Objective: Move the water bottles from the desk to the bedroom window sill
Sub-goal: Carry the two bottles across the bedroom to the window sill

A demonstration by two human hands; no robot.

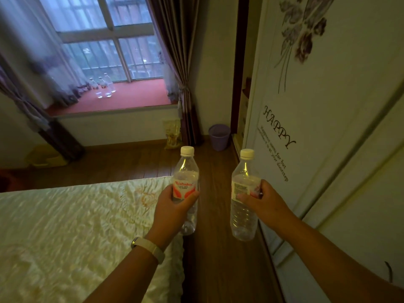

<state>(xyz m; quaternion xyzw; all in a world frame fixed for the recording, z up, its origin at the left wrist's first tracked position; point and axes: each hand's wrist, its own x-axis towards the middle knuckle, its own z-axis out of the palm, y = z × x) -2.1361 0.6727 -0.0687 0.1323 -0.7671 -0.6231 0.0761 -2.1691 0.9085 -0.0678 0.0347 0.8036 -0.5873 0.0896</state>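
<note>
My left hand [172, 207] grips a clear water bottle [187, 171] with a white cap and a red-and-white label, held upright. My right hand [261, 201] holds a second clear water bottle [243, 217] with a white cap, also upright. Both bottles are out in front of me above the wooden floor. Far ahead lies the red window sill [135, 96], where several clear bottles [103, 87] stand near its left part, close to the sheer curtain.
A bed with a pale yellow quilt [76, 226] fills the left. A white wardrobe door [317, 127] with flower and "HAPPY" decals lines the right. Between them runs a strip of wooden floor [218, 248]. A purple bin [219, 136] and a yellow bag [172, 133] sit below the sill.
</note>
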